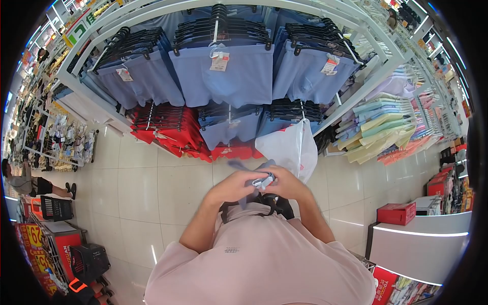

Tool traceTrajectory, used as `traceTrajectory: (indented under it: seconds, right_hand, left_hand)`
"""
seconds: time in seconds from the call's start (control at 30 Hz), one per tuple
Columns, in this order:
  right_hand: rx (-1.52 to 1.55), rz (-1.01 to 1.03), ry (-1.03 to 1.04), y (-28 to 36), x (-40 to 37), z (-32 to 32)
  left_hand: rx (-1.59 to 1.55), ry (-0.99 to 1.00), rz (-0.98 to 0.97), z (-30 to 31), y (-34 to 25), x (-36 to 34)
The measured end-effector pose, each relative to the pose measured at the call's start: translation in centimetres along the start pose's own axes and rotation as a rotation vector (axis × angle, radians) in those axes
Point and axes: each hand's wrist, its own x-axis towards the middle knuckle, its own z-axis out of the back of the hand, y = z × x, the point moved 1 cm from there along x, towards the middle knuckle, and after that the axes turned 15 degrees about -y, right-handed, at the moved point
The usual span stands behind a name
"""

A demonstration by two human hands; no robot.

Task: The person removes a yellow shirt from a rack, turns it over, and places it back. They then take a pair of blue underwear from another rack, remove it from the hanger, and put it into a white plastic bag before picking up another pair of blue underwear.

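Close in front of my body, my left hand (287,184) and my right hand (235,186) meet with fingers closed around a bunched blue-grey cloth (243,165). A pale, whitish strip (262,181) shows between the fingers. What kind of garment the cloth is, I cannot make out. Just beyond my left hand hangs a white plastic bag (290,147) from the lower rail. Ahead, blue shorts (221,79) with a price tag (219,61) hang on black hangers, apart from both hands.
A white metal rack (351,96) spans the front, with red garments (170,129) on its lower rail. Pastel clothes (381,124) hang at right. A red box (396,213) sits on a counter. Black baskets (89,260) and another person (33,182) are at left.
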Motion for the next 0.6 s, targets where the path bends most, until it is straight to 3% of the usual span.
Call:
traceTrajectory:
  seconds: [0.2,0.33,0.43,0.53,0.6]
  right_hand:
    - [-0.241,0.012,-0.073,0.0,-0.4,0.3]
    - [-0.174,0.005,-0.098,-0.3,-0.5,0.6]
    - [-0.146,0.008,-0.089,0.0,-0.5,0.8]
    - [-0.088,0.031,-0.061,0.7,-0.6,0.7]
    - [-0.014,0.062,-0.039,0.8,-0.5,0.7]
  left_hand:
    - [0.201,-0.252,-0.08,-1.5,-0.1,0.0]
    - [0.261,-0.355,-0.014,-1.5,-0.2,0.0]
    - [0.214,-0.391,-0.155,-1.1,0.7,-0.3]
    - [0.283,-0.319,-0.3,-0.6,1.6,-0.4]
    - [0.259,-0.186,-0.178,-0.5,2.8,-0.6]
